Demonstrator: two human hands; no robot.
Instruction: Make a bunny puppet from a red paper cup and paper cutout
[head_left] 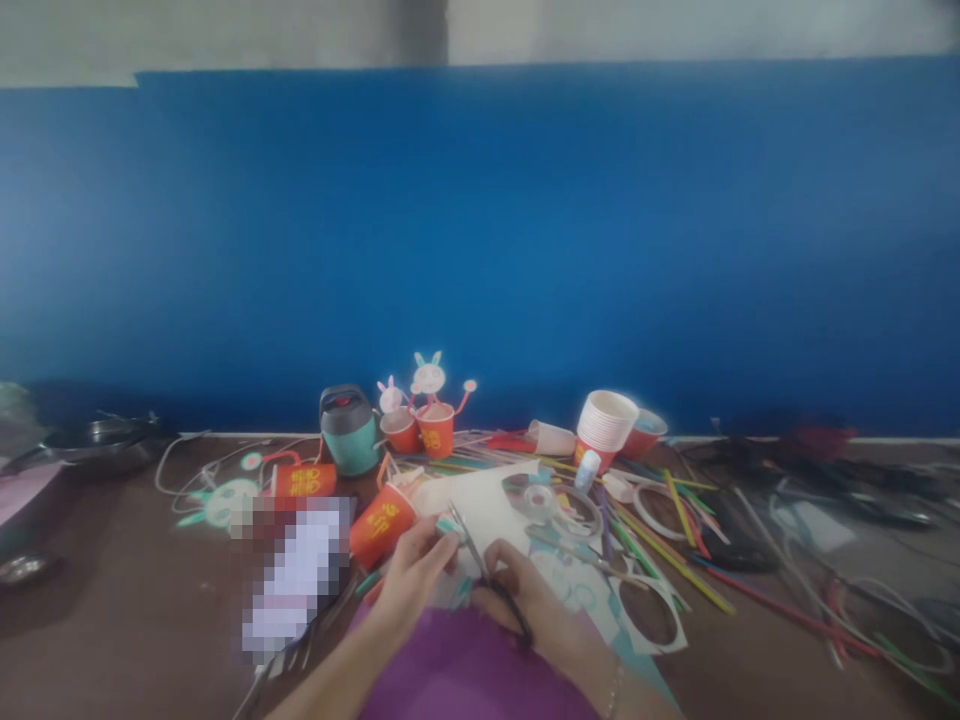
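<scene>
Metal scissors (481,570) slant — tips forward, leftward — from the right fingers (501,554).

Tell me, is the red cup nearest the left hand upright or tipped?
Tipped: the red cup beside the left hand leans well over, and its yellow lettering slants with it.

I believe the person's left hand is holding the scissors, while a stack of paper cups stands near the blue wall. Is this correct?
Not the left hand: the head view shows the right hand holding the scissors. The stack of paper cups is indeed near the blue wall.
</scene>
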